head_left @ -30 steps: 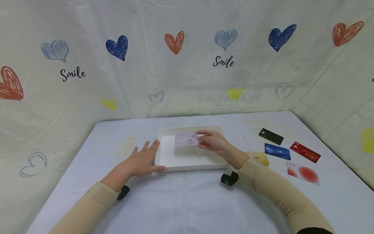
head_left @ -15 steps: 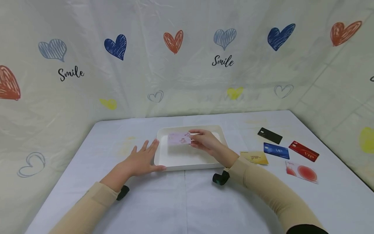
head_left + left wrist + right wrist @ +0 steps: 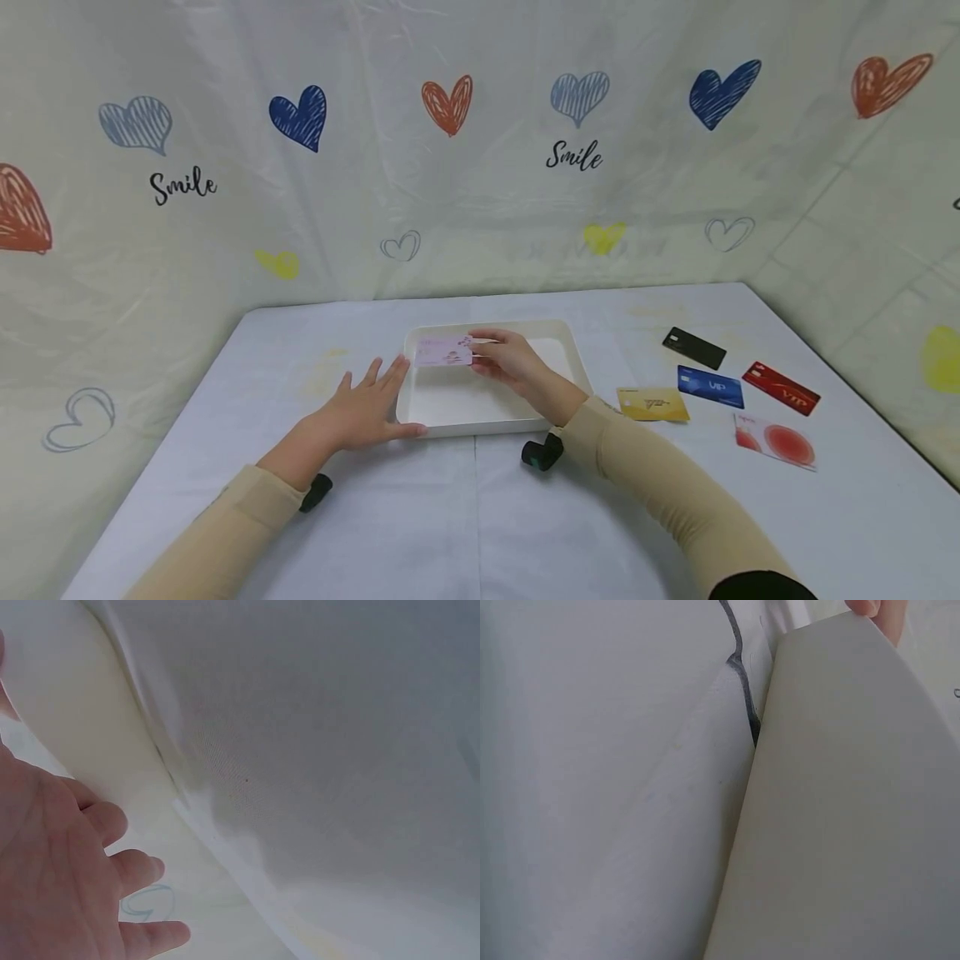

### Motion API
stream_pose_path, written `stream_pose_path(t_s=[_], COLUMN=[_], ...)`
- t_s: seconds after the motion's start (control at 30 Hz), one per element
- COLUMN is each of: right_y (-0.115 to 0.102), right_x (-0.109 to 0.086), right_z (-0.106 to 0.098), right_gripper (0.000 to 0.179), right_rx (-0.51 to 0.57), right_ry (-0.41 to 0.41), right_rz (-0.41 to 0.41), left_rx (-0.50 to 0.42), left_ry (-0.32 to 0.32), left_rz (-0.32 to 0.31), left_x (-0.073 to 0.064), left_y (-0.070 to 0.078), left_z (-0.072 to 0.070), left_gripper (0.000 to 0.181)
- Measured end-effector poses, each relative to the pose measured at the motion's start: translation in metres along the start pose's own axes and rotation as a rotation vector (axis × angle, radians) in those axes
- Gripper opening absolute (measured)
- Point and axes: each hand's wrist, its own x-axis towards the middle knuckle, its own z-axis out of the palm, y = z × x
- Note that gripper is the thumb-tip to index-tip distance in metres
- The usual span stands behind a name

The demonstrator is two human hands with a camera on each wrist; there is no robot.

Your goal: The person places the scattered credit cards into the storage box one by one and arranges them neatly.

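Observation:
My right hand (image 3: pixel 513 367) pinches the right end of a pale pink card (image 3: pixel 441 351) with a floral print, held over the left part of a shallow white tray (image 3: pixel 495 428). Fingers spread, my left hand (image 3: pixel 363 412) rests against the tray's left side, its thumb at the near left corner. Part of the left palm and fingers (image 3: pixel 56 855) shows beside the tray wall (image 3: pixel 90 697) in the left wrist view. The right wrist view has mostly the tray's outer wall (image 3: pixel 847 772) and leaves the card out of sight.
Several cards lie on the white-covered table (image 3: pixel 390 517) to the right: gold (image 3: pixel 652 404), blue (image 3: pixel 710 387), black (image 3: pixel 694 348), red (image 3: pixel 782 388) and one with a red circle (image 3: pixel 776 442). A heart-printed sheet (image 3: pixel 480 192) hangs behind the table.
My right hand has moved left over the tray with the pink card, uncovering more of the gold card. The left hand has stayed in place at the tray.

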Motion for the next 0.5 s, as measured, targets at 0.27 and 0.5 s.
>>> stream_pose_path(t_s=[0.27, 0.5], right_y=[-0.004, -0.003], right_x=[0.006, 0.015], right_z=[0.007, 0.010], right_gripper=[0.037, 0.036], right_rx=[-0.003, -0.043], right_ry=[0.020, 0.037], right_rz=[0.007, 0.033], left_rx=[0.004, 0.010], left_ry=[-0.010, -0.014], left_rz=[-0.006, -0.006], left_x=[-0.002, -0.001], left_y=[0.002, 0.001], left_z=[-0.003, -0.001], left_gripper=[0.115, 0.115])
